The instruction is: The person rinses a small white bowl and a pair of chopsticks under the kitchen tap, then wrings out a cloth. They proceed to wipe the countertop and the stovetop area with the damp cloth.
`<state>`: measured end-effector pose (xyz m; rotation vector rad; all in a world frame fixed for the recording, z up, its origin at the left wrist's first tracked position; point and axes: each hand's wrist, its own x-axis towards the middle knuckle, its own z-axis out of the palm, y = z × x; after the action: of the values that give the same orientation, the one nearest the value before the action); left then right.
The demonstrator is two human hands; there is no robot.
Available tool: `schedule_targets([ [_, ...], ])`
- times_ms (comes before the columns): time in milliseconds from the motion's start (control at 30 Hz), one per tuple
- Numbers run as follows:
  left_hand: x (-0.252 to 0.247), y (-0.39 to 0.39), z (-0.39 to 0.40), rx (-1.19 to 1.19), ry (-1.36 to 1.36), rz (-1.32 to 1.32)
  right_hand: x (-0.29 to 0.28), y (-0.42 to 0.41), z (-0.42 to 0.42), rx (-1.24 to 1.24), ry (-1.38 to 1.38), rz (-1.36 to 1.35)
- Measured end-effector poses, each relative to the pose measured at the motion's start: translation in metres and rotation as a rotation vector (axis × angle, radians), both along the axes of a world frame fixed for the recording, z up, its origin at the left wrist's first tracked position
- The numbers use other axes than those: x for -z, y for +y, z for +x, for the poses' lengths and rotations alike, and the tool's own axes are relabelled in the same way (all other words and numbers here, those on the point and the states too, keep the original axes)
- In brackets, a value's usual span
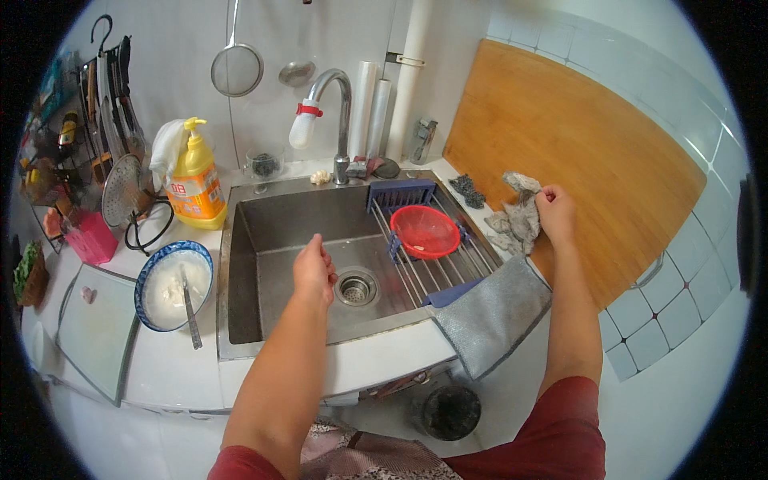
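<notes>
My left hand (313, 270) hovers over the stainless steel sink (282, 237), left of the drain (356, 287). Its fingers are curled together, and nothing shows in them. At the right, my right hand (556, 217) pinches the edge of a crumpled grey rag (521, 223), which rests at the counter's right edge before a large wooden board (576, 138). A roll-up rack (405, 273) with blue ends spans the sink's right part and carries a red plastic basket (425, 231). A grey cloth (495, 315) drapes over the front right corner.
A blue-rimmed bowl (174, 286) of whitish liquid with a spoon (191, 309) stands left of the sink. Beyond it are a glass cutting board (99, 330) and a yellow pump bottle (195, 180). The faucet (342, 120) arches over the sink's back. A dark bin (452, 412) sits below.
</notes>
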<state>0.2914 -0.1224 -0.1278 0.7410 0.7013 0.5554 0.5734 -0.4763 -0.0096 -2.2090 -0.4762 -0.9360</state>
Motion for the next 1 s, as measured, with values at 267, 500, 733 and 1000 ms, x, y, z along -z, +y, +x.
schedule_targets([
  [267,-0.002,0.003,0.003,0.059,0.053,0.104,0.03,0.019,-0.024,0.096,0.305,-0.53],
  [500,-0.003,0.001,0.006,0.119,0.045,0.148,0.055,0.046,-0.012,0.233,0.361,-0.731],
  [733,0.002,0.004,0.007,0.108,0.047,0.134,-0.009,0.075,-0.037,-0.172,0.313,-0.008],
  [1000,-0.027,-0.001,-0.003,0.069,0.065,-0.249,-0.025,0.192,-0.121,-0.999,1.016,0.084],
])
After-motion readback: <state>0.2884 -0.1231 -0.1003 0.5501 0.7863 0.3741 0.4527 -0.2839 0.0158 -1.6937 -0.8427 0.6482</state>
